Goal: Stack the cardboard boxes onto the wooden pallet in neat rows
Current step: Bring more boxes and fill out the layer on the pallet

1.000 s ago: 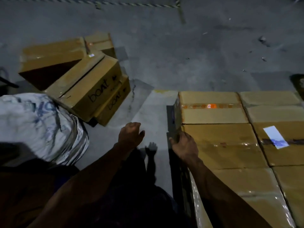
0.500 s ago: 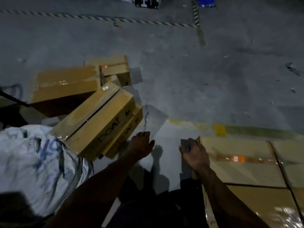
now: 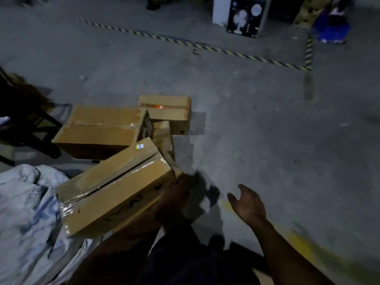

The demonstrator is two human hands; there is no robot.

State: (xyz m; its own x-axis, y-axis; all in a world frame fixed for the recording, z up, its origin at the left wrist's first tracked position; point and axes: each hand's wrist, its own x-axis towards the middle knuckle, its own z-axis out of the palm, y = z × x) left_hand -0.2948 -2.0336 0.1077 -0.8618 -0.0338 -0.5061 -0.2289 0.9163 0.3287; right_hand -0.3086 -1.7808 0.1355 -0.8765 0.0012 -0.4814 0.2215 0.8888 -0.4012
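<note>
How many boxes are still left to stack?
At least three boxes still lie on the floor. The left hand is on the nearest box; whether it grips is blurred. The right hand is open and empty. The pallet is out of view, so nothing shows what's stacked.

Grey concrete floor (image 3: 257, 124) crossed by striped hazard tape (image 3: 205, 46), carrying a cluster of cardboard boxes (image 3: 98, 128) beside a white woven sack (image 3: 26, 212).

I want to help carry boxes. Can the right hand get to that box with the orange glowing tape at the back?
Probably yes. The right hand is open and holds nothing, and only bare floor lies between it and the box with orange tape. It looks far off, so a step forward seems needed.
</note>
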